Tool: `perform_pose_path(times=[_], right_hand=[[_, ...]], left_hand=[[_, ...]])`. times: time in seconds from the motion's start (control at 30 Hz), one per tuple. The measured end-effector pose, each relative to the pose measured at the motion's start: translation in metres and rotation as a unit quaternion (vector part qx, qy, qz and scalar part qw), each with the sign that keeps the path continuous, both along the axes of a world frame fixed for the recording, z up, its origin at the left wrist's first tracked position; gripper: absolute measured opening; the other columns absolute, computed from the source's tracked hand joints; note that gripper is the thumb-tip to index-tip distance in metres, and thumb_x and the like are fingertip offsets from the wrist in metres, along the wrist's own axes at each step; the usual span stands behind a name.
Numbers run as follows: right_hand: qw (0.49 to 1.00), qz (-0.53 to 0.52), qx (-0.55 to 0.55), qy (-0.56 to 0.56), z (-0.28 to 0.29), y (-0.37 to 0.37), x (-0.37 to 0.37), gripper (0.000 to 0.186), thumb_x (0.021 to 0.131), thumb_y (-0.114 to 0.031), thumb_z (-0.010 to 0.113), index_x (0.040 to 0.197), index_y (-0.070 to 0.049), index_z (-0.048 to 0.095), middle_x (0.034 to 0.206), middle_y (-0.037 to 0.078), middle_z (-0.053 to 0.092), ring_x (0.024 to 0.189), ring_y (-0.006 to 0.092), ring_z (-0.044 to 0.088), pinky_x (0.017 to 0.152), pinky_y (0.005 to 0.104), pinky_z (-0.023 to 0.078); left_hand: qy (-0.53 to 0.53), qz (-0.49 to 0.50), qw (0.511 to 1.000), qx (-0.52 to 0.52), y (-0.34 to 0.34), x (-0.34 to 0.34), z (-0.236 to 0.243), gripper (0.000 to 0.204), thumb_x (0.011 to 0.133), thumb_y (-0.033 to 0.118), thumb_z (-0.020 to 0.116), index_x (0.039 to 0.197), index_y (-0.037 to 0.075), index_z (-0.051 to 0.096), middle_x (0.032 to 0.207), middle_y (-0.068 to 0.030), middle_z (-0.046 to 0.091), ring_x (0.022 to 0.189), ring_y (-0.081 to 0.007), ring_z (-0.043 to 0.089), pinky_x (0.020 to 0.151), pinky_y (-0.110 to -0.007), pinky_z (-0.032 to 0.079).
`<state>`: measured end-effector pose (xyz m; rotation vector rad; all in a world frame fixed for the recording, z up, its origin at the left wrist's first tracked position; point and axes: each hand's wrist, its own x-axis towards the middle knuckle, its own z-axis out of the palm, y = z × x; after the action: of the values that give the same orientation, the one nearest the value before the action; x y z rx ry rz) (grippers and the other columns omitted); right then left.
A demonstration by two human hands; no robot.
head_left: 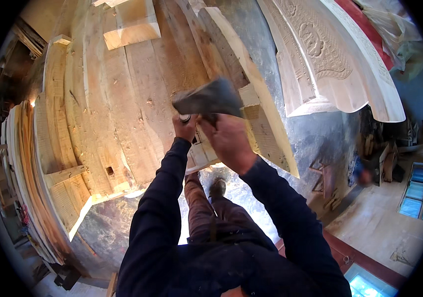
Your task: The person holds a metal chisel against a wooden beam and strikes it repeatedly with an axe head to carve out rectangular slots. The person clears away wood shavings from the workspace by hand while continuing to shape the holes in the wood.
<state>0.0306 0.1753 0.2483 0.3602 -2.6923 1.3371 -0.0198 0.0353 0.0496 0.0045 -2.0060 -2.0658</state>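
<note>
My left hand (183, 131) is closed around an upright tool, probably a chisel, whose round handle end with a pale metal ring (185, 118) shows above the fist. Its lower end is hidden. My right hand (231, 146), smeared by motion, grips a hatchet by its handle. The broad grey hatchet head (210, 100) is blurred and hangs just over the handle end in my left hand; whether they touch I cannot tell. Both hands are over the near edge of a large wooden panel (137, 99) of joined planks, near a square hole partly hidden by my wrist.
Thick curved beams (266, 123) flank the panel on the right and left. A wood block (132, 27) lies on its far part, and another square hole (109, 171) opens at near left. Carved pale panels (315, 49) stand at right. Stacked boards (23, 183) line the left.
</note>
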Motion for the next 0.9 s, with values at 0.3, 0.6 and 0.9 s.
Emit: perform_pose_path(times=[0.3, 0.6, 0.9], right_hand=[[0.974, -0.015, -0.16, -0.157, 0.09, 0.005, -0.045, 0.032, 0.098, -0.03, 0.064, 0.093, 0.002, 0.063, 0.061, 0.016, 0.061, 0.051, 0.0281, 0.062, 0.05, 0.0422, 0.046], [0.98, 0.051, 0.141, -0.131, -0.016, 0.005, -0.012, 0.034, 0.096, -0.031, 0.062, 0.099, 0.003, 0.064, 0.085, 0.027, 0.067, 0.082, 0.046, 0.065, 0.07, 0.0486, 0.051], [0.972, 0.038, 0.186, -0.136, -0.044, 0.096, 0.109, 0.033, 0.098, -0.03, 0.059, 0.097, 0.002, 0.064, 0.076, 0.026, 0.064, 0.078, 0.0425, 0.066, 0.063, 0.0502, 0.05]], left_hand=[[-0.068, 0.015, 0.998, -0.003, -0.002, -0.007, -0.017, 0.039, 0.092, 0.021, 0.077, 0.063, 0.006, 0.055, 0.055, 0.0054, 0.048, 0.054, -0.0051, 0.043, 0.049, -0.027, 0.036], [-0.06, -0.009, 0.998, -0.019, -0.003, 0.01, -0.003, 0.018, 0.086, 0.015, 0.075, 0.074, 0.004, 0.066, 0.057, -0.0004, 0.055, 0.053, -0.0131, 0.053, 0.05, -0.031, 0.041], [-0.089, 0.079, 0.978, -0.169, -0.01, -0.027, -0.048, 0.021, 0.086, 0.019, 0.072, 0.073, 0.007, 0.061, 0.06, -0.007, 0.056, 0.05, -0.0223, 0.054, 0.048, -0.037, 0.042]])
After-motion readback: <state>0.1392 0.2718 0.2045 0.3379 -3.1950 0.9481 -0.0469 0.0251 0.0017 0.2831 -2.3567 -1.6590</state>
